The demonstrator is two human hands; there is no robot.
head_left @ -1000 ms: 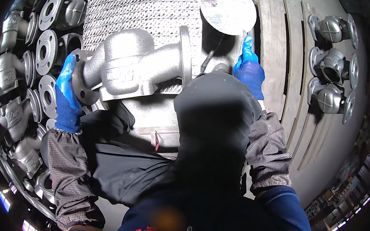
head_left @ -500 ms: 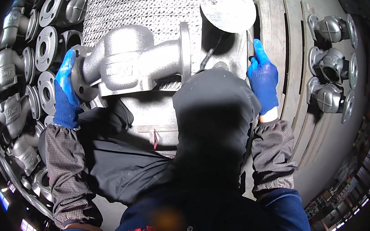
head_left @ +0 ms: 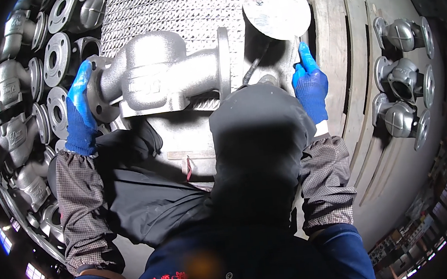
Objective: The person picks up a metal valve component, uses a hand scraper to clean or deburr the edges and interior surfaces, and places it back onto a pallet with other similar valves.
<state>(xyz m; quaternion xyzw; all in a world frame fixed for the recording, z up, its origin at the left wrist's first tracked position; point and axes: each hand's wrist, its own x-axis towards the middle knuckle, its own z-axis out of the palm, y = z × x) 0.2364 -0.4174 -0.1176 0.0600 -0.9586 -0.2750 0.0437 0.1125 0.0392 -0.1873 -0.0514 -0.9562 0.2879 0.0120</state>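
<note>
A large silver-grey cast valve body lies on its side in front of me, a round flange at each end. My left hand, in a blue coated glove, grips the rim of its left flange, fingers on the outer side. My right hand, gloved alike, is right of my raised knee, beside the wooden pallet. Its index finger stretches forward and the other fingers are curled. Something thin and grey runs along that finger; its kind does not show. Ahead of the fingertip is a round whitish disc with red and yellow spots.
Several similar valve bodies are packed along the left. Three smaller ones stand on the floor at the right. A patterned metal surface extends behind the held casting. Wooden pallet slats run along the right.
My right hand has shifted slightly left and forward, its index finger closer to the disc. My left hand and the valve body have barely moved.
</note>
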